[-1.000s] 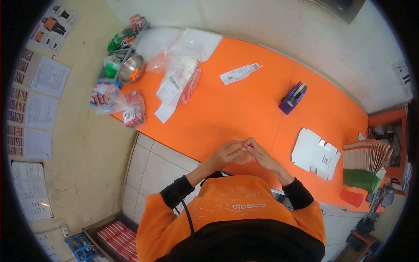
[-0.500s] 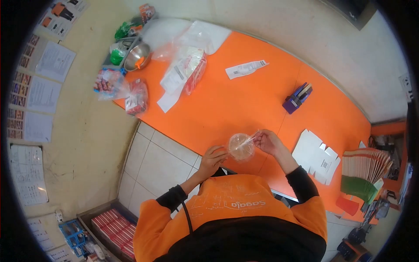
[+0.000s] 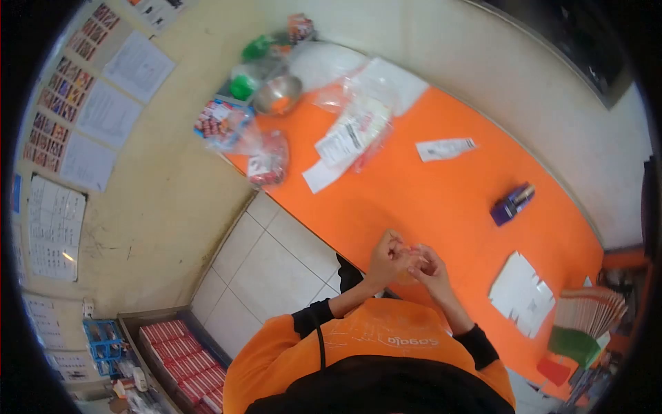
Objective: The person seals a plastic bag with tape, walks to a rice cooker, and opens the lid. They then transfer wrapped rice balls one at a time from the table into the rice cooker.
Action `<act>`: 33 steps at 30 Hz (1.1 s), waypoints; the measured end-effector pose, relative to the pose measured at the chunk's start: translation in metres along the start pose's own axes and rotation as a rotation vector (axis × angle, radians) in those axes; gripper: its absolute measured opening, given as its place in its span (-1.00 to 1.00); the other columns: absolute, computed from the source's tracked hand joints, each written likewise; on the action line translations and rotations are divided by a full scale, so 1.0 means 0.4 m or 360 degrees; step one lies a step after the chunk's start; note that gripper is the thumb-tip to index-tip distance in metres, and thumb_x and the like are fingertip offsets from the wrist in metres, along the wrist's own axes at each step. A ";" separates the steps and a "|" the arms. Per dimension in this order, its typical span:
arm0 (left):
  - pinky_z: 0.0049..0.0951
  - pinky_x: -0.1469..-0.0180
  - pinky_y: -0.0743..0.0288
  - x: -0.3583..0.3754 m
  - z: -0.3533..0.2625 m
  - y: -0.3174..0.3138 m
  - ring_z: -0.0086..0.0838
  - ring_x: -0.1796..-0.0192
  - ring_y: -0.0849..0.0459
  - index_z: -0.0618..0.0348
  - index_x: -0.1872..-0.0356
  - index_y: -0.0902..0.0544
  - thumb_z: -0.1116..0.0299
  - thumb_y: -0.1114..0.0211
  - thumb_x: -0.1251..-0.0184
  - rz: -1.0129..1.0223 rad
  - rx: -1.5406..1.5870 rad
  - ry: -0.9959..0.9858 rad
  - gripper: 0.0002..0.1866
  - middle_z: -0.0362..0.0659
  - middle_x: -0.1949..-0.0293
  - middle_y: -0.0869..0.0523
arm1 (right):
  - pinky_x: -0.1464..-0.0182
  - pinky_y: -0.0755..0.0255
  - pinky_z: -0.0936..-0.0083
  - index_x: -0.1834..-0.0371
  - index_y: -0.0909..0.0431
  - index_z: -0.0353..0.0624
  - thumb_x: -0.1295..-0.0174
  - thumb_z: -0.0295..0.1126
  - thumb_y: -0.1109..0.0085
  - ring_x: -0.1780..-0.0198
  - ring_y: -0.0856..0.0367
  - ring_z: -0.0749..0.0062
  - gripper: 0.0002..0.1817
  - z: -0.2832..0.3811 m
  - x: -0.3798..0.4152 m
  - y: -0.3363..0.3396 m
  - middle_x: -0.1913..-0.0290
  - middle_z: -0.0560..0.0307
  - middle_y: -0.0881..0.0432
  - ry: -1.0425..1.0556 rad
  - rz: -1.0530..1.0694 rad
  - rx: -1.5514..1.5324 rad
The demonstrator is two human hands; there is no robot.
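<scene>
Close together over the front edge of the orange table (image 3: 386, 193), both hands are closed on clear plastic wrapping (image 3: 405, 277). It surrounds a round, see-through thing, now mostly hidden and blurred, whose kind I cannot make out. My left hand (image 3: 385, 261) has its fingers curled at the top left of the wrapping. On the other side, my right hand (image 3: 432, 268) pinches the plastic between thumb and fingers. The fingertips of the two hands nearly meet.
A purple tape dispenser (image 3: 512, 205) and a flat white carton (image 3: 523, 295) lie to the right. Farther back are a paper strip (image 3: 445, 149), plastic-bagged packets (image 3: 352, 134) and a metal bowl (image 3: 278, 95). A box of red packs (image 3: 181, 362) stands at lower left.
My hands have come together; the left moved in over the round thing, which showed plainly before. The right hand no longer draws the plastic out to the side. The view has shifted.
</scene>
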State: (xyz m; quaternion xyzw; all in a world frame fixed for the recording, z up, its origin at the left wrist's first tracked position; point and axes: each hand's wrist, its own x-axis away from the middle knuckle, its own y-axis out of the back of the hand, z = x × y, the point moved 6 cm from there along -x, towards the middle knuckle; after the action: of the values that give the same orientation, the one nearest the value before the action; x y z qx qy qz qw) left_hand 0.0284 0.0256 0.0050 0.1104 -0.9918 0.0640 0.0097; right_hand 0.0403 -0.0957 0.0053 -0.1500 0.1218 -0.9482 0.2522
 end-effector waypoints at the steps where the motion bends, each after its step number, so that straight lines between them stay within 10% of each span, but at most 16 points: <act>1: -0.66 0.43 -0.24 -0.007 -0.003 0.019 -0.68 0.55 -0.24 0.13 0.25 -0.29 0.53 -0.21 -0.10 0.0038 -0.0135 0.0056 -0.73 -0.37 0.60 -0.25 | 0.20 -0.34 0.69 0.11 -0.47 -0.25 -0.13 -0.50 -0.14 0.26 -0.41 0.74 -0.76 -0.017 -0.016 -0.016 0.18 0.29 -0.51 -0.0001 -0.0048 0.0045; 8: -0.61 0.33 -0.29 -0.121 -0.082 0.253 -0.62 0.38 -0.37 0.17 0.03 -0.30 0.47 -0.17 -0.17 0.0885 -0.0405 0.0139 -0.65 -0.29 0.44 -0.37 | 0.26 -0.32 0.71 0.39 -0.49 -0.28 -0.19 -0.45 -0.07 0.32 -0.42 0.71 -0.89 -0.047 -0.163 -0.223 0.40 0.32 -0.51 -0.0171 0.0177 0.0048; 10: -0.48 0.03 -0.37 -0.114 -0.111 0.401 -0.51 0.07 -0.46 0.15 -0.17 -0.23 0.49 -0.17 -0.18 0.1092 0.0298 0.0295 -0.48 -0.18 0.21 -0.49 | 0.26 -0.33 0.70 0.40 -0.52 -0.31 -0.20 -0.44 -0.04 0.35 -0.43 0.69 -0.85 0.009 -0.207 -0.328 0.40 0.31 -0.54 -0.0065 0.0377 0.0239; 17: -0.34 -0.19 -0.25 -0.142 0.024 1.213 -0.33 -0.19 -0.34 0.12 -0.23 -0.21 0.49 -0.21 -0.13 -0.0342 0.0620 0.0155 -0.39 -0.11 -0.13 -0.36 | 0.13 -0.35 0.66 0.10 -0.54 -0.30 -0.20 -0.48 0.01 0.23 -0.50 0.61 -0.76 0.030 -0.420 -0.529 0.22 0.22 -0.59 -0.0363 0.0285 0.0313; 21: -0.38 -0.13 -0.31 -0.405 -0.077 1.278 -0.40 -0.12 -0.42 0.16 -0.19 -0.27 0.49 -0.22 -0.10 -0.0200 0.0535 -0.0037 -0.42 -0.16 -0.08 -0.41 | 0.03 -0.31 0.65 -0.12 -0.35 -0.27 -0.18 -0.47 -0.02 0.13 -0.50 0.58 -0.59 0.015 -0.581 -0.579 0.18 0.21 -0.58 0.0004 0.0312 0.0131; 25: -0.51 0.01 -0.39 -0.629 -0.171 1.223 -0.54 -0.01 -0.48 0.27 -0.01 -0.45 0.47 -0.26 -0.07 0.0595 -0.0376 -0.0186 -0.58 -0.18 0.06 -0.52 | -0.02 -0.27 0.63 -0.30 -0.09 -0.24 -0.14 -0.42 -0.10 0.10 -0.49 0.55 -0.36 0.095 -0.723 -0.693 0.24 0.25 -0.57 0.0261 0.0281 0.0242; 33: -0.60 0.26 -0.46 -0.714 -0.221 1.034 -0.63 0.30 -0.58 0.28 0.24 -0.59 0.45 -0.26 -0.09 0.0253 -0.0169 -0.0227 -0.80 -0.23 0.32 -0.65 | 0.27 -0.32 0.44 -0.21 -0.18 -0.22 0.15 -0.33 -0.36 0.39 -0.48 0.42 -0.20 0.051 -0.981 -0.823 0.47 0.14 -0.47 0.0712 0.0063 0.1209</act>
State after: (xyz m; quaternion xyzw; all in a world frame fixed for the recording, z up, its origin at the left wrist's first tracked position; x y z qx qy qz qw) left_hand 0.2163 0.4992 0.0316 0.0350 -0.9976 0.0041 -0.0600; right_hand 0.2269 0.3807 0.0375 0.1645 -0.1810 -0.9299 0.2749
